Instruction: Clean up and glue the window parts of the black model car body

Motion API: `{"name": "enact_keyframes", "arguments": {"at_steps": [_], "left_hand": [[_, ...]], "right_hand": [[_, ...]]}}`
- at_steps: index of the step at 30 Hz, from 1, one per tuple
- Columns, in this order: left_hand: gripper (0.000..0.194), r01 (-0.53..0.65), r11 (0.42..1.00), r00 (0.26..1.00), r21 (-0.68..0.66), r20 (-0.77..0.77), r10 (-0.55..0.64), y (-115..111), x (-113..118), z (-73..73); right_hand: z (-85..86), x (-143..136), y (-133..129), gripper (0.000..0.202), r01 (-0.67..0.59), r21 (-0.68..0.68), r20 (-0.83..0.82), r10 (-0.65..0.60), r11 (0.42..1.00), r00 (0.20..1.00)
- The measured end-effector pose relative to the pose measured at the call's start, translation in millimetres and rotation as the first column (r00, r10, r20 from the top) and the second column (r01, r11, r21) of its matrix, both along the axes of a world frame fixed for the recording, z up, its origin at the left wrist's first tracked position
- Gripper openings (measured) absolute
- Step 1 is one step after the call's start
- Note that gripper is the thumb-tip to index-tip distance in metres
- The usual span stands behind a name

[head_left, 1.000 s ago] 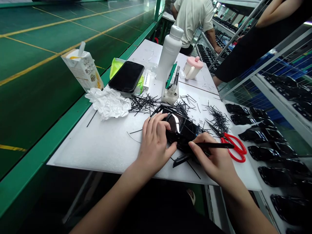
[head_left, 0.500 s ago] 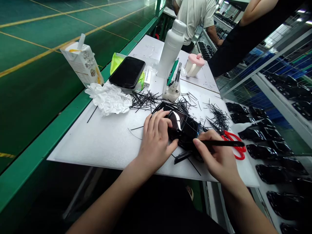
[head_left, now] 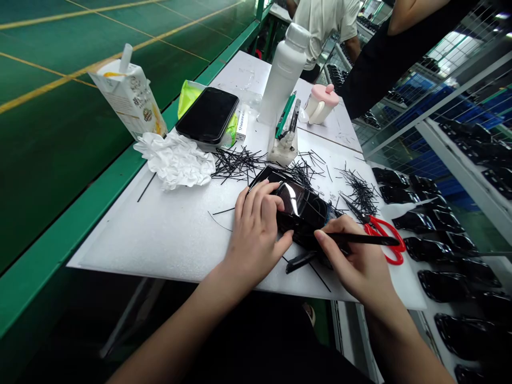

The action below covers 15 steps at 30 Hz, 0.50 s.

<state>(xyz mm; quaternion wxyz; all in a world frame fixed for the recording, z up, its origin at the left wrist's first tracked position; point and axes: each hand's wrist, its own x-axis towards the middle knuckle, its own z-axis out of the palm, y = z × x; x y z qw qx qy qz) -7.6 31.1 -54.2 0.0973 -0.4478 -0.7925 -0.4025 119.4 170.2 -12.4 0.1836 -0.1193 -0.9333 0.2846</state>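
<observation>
A glossy black model car (head_left: 302, 205) rests on the white work surface (head_left: 160, 234). Curled over its left end, my left hand (head_left: 256, 226) grips the body with fingers on top and thumb at the near side. My right hand (head_left: 356, 256) pinches a slim black tool (head_left: 366, 238), whose tip is hidden against the near side of the car. A small black piece (head_left: 300, 261) lies just in front of the car. Red-handled scissors (head_left: 386, 237) lie beyond my right hand, partly behind the tool.
Thin black strips (head_left: 240, 164) are scattered behind the car. Farther back are crumpled tissue (head_left: 176, 160), a phone (head_left: 208, 114), a drink carton (head_left: 132, 101), a white bottle (head_left: 284, 74), a tool holder (head_left: 283, 149) and a lidded cup (head_left: 322, 104). Racks of black car bodies (head_left: 444, 285) stand right; two people are behind.
The view has shifted slightly. Both hands keep almost the same place on the car and the tool. The people at the back have moved a little.
</observation>
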Motion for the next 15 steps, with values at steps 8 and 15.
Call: {"name": "enact_keyframes", "arguments": {"at_steps": [8,15], "left_hand": [[0.030,0.004,1.000,1.000,0.007,0.002,-0.004,-0.9,-1.1,-0.5],[0.033,0.011,1.000,1.000,-0.020,0.025,-0.010,-2.0,-1.8,0.6]], "right_hand": [[-0.6,-3.5,-0.2,0.012,0.016,-0.062,0.084,-0.010,0.998,0.996],[31.8,11.1,-2.2,0.012,0.092,-0.190,-0.301,-0.147,0.977,0.942]]}}
